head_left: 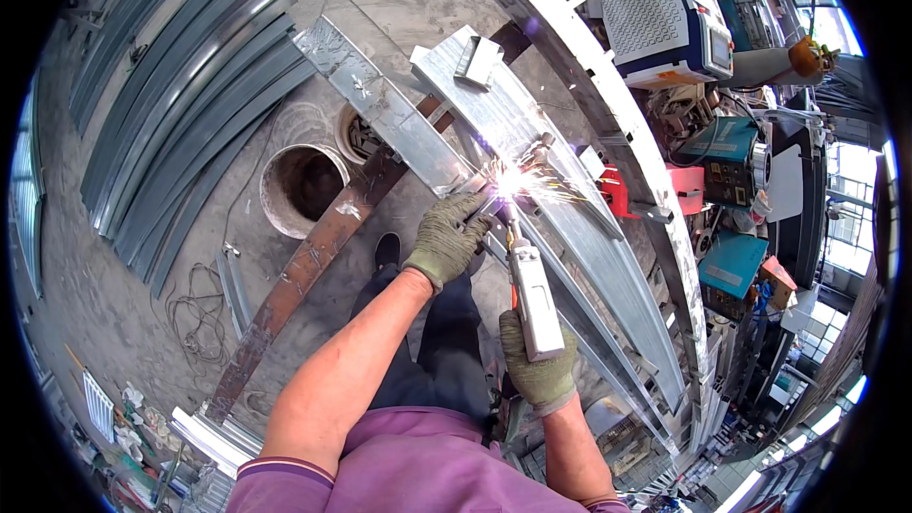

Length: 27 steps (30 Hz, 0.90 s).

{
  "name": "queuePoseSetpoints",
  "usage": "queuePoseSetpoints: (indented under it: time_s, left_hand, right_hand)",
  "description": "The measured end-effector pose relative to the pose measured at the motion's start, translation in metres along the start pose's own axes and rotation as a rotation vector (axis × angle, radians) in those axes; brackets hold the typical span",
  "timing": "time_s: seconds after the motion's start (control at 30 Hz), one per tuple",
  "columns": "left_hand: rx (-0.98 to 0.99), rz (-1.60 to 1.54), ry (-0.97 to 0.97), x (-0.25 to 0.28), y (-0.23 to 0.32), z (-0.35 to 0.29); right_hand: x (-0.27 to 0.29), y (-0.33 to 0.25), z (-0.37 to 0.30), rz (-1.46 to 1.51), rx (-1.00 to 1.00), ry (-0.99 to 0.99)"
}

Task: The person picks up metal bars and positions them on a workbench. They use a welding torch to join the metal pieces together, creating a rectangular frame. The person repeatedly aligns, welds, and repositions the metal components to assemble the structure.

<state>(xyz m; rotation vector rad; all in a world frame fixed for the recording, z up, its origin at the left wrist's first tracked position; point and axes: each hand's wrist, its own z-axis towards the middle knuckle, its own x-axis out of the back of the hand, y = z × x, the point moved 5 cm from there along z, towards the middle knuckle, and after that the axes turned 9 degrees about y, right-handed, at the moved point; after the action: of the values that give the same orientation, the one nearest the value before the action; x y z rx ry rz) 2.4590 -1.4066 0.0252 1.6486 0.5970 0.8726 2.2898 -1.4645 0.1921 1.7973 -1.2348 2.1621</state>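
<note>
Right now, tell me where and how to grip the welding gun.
Probably by the rear of the welding gun, from the near side, where the right hand is: its blocky body points forward, with sparks at the far tip.

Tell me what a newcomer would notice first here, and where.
Probably the bright sparks near the centre, at the tip of the torch in the gloved right hand. Next, the long grey metal strips at upper left, and the round bucket just right of them.

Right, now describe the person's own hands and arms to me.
The left hand and right hand wear olive-green fabric gloves reaching the wrists. The forearms are bare; the short purple left sleeve has dark trim with a pale stripe.
</note>
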Motion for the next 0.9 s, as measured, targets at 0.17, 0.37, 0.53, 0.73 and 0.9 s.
queuePoseSetpoints:
  time_s: [0.17,0.37,0.53,0.73,0.9]
  left_hand:
    - [0.016,0.026,-0.012,-0.002,-0.004,-0.001]
    - [-0.003,0.05,-0.007,-0.003,-0.002,0.001]
    - [-0.063,0.078,0.057,-0.003,-0.005,0.0]
    - [-0.001,0.093,0.011,-0.003,-0.009,-0.001]
    - [0.073,-0.054,0.011,-0.002,-0.007,0.0]
  right_hand:
    - [0.0,0.003,-0.005,-0.008,-0.005,0.001]
    - [0.002,0.0,-0.004,0.014,-0.017,0.013]
    - [0.001,0.0,-0.005,0.008,-0.01,-0.003]
    - [0.001,-0.001,-0.006,-0.009,-0.02,-0.039]
    - [0.0,0.002,-0.01,-0.04,-0.047,-0.091]
